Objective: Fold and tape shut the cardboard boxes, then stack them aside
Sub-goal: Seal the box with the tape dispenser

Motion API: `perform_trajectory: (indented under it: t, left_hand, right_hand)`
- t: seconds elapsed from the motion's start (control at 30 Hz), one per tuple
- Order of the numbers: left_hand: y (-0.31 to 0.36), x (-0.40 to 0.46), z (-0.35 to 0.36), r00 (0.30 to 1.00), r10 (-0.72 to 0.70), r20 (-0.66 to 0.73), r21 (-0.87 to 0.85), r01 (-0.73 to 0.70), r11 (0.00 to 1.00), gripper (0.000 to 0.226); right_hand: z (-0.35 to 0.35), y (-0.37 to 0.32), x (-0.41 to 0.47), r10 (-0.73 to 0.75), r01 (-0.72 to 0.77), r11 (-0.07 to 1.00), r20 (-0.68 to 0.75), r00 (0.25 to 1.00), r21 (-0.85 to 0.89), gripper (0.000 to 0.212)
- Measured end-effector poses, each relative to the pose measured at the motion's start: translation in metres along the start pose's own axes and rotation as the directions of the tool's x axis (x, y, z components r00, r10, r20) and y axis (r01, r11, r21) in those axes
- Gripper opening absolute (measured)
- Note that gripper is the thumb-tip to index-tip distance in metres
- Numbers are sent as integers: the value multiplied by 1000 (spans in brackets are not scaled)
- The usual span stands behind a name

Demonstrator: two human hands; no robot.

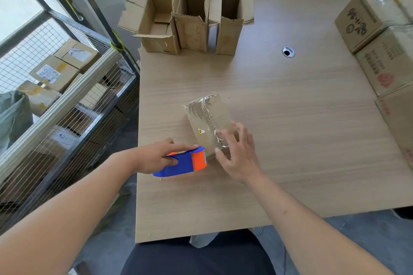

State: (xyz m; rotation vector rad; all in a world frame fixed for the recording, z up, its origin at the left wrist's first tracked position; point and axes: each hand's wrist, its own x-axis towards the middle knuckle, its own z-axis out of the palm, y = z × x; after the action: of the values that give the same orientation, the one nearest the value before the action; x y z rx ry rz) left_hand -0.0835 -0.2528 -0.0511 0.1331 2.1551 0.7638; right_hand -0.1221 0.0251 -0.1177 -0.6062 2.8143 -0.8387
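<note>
one small box lies in the middle of the table, its long axis running away from the person, its near end touching the spread right hand, while the left hand, just left of the box, grips the tape dispenser.

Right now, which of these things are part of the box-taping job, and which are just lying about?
Part of the job:
small box under the right hand
tape dispenser gripped by the left hand
open boxes
stacked boxes

Lying about:
parcels in the wire cart
</note>
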Motion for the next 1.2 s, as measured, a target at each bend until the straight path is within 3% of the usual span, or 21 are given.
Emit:
perform_trajectory:
  t: [0.07, 0.23, 0.57, 0.8, 1.2]
  left_hand:
    - [0, 1, 4, 1000, 16, -24, -13, -17, 1000, 69]
    - [-7, -5, 10, 998, 25, -53, -57, -28, 998, 70]
    - [-38, -34, 11, 1000, -18, -17, -52, 17, 998, 67]
    - [-9, -9, 37, 963, -175, -203, 105, 199, 974, 58]
    - [43, 8, 47, 910, -318, -267, 359, 400, 843, 71]
  right_hand:
    - [7, -3, 5, 41, -41, 999, 34, 999, -3, 58]
    - [29, 6, 4, 41, -25, 961, 52, 998, -275, 70]
    - [30, 4, 5, 69, -32, 943, 102, 992, -331, 70]
    - [16, -6, 6, 110, -43, 947, 196, 974, -318, 98]
    - [19, -22, 10, 181, -98, 912, 176, 968, -398, 103]
